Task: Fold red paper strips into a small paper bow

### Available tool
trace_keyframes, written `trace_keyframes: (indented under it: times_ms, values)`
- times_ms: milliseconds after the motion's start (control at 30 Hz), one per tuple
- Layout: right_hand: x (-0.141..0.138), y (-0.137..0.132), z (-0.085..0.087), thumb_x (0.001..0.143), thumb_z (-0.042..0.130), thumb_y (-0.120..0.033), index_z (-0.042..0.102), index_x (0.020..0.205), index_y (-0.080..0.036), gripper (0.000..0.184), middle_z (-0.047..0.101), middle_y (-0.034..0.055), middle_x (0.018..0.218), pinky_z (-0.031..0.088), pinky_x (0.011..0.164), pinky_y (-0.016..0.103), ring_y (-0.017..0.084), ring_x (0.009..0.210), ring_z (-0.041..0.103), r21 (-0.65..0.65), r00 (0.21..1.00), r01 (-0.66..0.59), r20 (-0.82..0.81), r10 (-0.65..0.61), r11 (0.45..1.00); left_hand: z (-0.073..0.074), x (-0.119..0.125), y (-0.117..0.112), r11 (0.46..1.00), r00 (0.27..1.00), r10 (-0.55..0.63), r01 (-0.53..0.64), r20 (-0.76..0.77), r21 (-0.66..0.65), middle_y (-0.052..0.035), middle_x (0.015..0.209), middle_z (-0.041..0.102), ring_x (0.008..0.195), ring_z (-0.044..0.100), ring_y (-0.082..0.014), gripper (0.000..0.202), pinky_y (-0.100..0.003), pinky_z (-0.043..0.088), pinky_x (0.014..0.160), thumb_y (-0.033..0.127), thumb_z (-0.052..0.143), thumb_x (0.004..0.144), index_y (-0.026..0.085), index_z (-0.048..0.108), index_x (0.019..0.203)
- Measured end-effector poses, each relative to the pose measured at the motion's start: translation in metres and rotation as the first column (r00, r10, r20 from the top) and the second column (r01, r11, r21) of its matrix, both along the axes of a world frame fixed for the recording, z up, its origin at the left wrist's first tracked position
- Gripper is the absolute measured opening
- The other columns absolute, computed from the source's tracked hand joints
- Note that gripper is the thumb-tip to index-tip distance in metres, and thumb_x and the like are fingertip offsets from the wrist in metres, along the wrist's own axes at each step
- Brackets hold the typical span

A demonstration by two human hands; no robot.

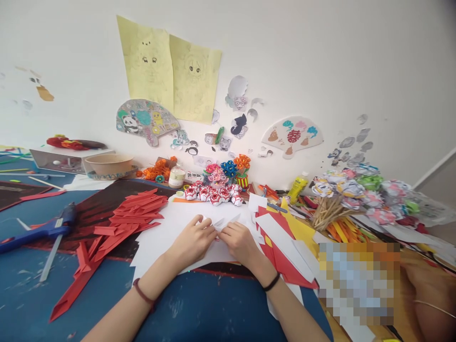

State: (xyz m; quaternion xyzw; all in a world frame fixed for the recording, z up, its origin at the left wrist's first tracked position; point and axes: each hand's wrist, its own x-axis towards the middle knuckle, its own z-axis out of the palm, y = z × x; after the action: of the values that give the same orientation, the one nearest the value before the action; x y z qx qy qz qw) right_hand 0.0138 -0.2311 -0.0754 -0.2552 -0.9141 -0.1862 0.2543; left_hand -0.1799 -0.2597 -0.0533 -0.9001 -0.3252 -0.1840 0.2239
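left hand (199,237): one, bare, dark red band at the wrist; fingers curled inward, fingertips drawn together on a piece of folded white paper (221,221). right hand (237,241): one, bare, black band at the wrist; fingers bent and closed upon the same piece, the two hands nearly meeting.

folded white paper: one piece, held between the hands, above a spread of white sheets (153,244); thin, pale, pointed edges showing past the fingertips; a small reddish patch beneath the fingers, its source unclear; full outline hidden by the hands and lost against the white below.

red-and-white paper flowers (215,194): a cluster, just beyond the sheets. red folded strips (133,216): a loose heap, left of the sheets, partly on a dark mat (81,218). blue glue gun (53,230): one, lying at far left on the blue tabletop (178,308). red paper (290,266): flat, right of the sheets, partly covered by white pieces.
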Motion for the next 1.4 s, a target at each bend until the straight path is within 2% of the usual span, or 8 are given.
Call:
trace_keyframes:
  times_ms: [200, 500, 667, 833, 1033, 1133, 1233, 1400]
  values:
    - [-0.001, 0.000, -0.001, 0.091, 0.040, -0.009, 0.061, 0.077, -0.018, 0.026, 0.058, 0.0042, 0.068, 0.030, 0.060, 0.032, 0.019, 0.068, 0.046, -0.010, 1.000, -0.016, -0.002, 0.016, 1.000, 0.002, -0.002, -0.001, 1.000, 1.000, -0.008, 0.008, -0.003, -0.020, -0.0062, 0.081, 0.063, 0.090, 0.049, -0.0236, 0.016, -0.041, 0.034, 0.080, 0.010, 0.048, 0.087, 0.019, 0.059, 0.081]
    - [-0.003, 0.001, -0.006, 0.083, 0.050, -0.004, 0.060, 0.073, -0.019, 0.021, 0.062, 0.0014, 0.067, 0.029, 0.062, 0.031, 0.017, 0.068, 0.047, -0.076, 0.981, 0.113, -0.148, -0.124, 0.991, -0.003, 0.005, 0.001, 1.000, 0.999, 0.022, -0.021, 0.034, -0.006, -0.0051, 0.080, 0.061, 0.086, 0.049, -0.0217, 0.020, -0.039, 0.034, 0.080, 0.003, 0.045, 0.084, 0.016, 0.059, 0.082]
    - [-0.007, 0.000, -0.005, 0.084, 0.053, -0.005, 0.064, 0.077, -0.020, 0.020, 0.065, 0.0002, 0.070, 0.032, 0.065, 0.029, 0.016, 0.069, 0.050, -0.200, 0.929, 0.145, -0.310, -0.203, 0.969, -0.003, 0.011, -0.001, 0.980, 0.955, 0.134, -0.089, 0.263, -0.179, -0.0057, 0.091, 0.062, 0.091, 0.048, -0.0222, 0.023, -0.039, 0.033, 0.079, 0.001, 0.042, 0.083, 0.018, 0.057, 0.087]
    - [-0.010, -0.003, -0.001, 0.085, 0.054, -0.007, 0.063, 0.073, -0.019, 0.019, 0.064, 0.0007, 0.069, 0.034, 0.066, 0.028, 0.017, 0.070, 0.051, -0.242, 0.909, 0.111, -0.367, -0.197, 0.964, -0.001, 0.014, -0.001, 0.936, 0.883, 0.228, -0.082, 0.411, -0.342, -0.0033, 0.098, 0.061, 0.090, 0.049, -0.0215, 0.013, -0.036, 0.033, 0.076, 0.024, 0.048, 0.089, 0.020, 0.058, 0.082]
    - [-0.011, -0.010, 0.009, 0.090, 0.056, -0.035, 0.062, 0.083, -0.018, 0.019, 0.063, 0.0017, 0.073, 0.037, 0.063, 0.025, 0.015, 0.066, 0.054, -0.317, 0.835, 0.106, -0.486, -0.258, 0.942, -0.004, 0.011, 0.007, 0.882, 0.773, 0.337, -0.061, 0.537, -0.467, -0.0023, 0.079, 0.062, 0.079, 0.051, -0.0198, 0.021, -0.031, 0.035, 0.071, 0.032, 0.047, 0.089, 0.019, 0.058, 0.076]
    - [-0.011, -0.012, 0.008, 0.086, 0.059, -0.045, 0.061, 0.077, -0.019, 0.027, 0.060, -0.0017, 0.064, 0.033, 0.055, 0.024, 0.012, 0.056, 0.053, -0.360, 0.880, 0.139, -0.383, -0.282, 0.923, -0.005, 0.009, 0.011, 0.822, 0.689, 0.413, -0.001, 0.595, -0.569, -0.0011, 0.074, 0.064, 0.073, 0.052, -0.0180, 0.021, -0.029, 0.036, 0.068, 0.031, 0.049, 0.087, 0.019, 0.061, 0.075]
    - [-0.012, -0.011, 0.002, 0.090, 0.055, -0.039, 0.061, 0.078, -0.020, 0.023, 0.063, -0.0013, 0.067, 0.030, 0.055, 0.025, 0.012, 0.059, 0.056, -0.320, 0.932, 0.173, -0.254, -0.260, 0.932, -0.002, 0.007, 0.012, 0.778, 0.652, 0.456, 0.039, 0.606, -0.627, 0.0001, 0.072, 0.065, 0.067, 0.052, -0.0164, 0.023, -0.028, 0.037, 0.067, 0.034, 0.051, 0.085, 0.020, 0.065, 0.073]
    - [-0.014, -0.009, -0.003, 0.091, 0.049, -0.023, 0.059, 0.072, -0.020, 0.022, 0.066, -0.0005, 0.068, 0.029, 0.056, 0.026, 0.012, 0.058, 0.058, -0.274, 0.941, 0.215, -0.200, -0.274, 0.937, 0.000, 0.004, 0.012, 0.782, 0.635, 0.449, 0.062, 0.629, -0.620, 0.0009, 0.071, 0.068, 0.066, 0.052, -0.0156, 0.023, -0.026, 0.037, 0.068, 0.036, 0.054, 0.082, 0.020, 0.067, 0.071]
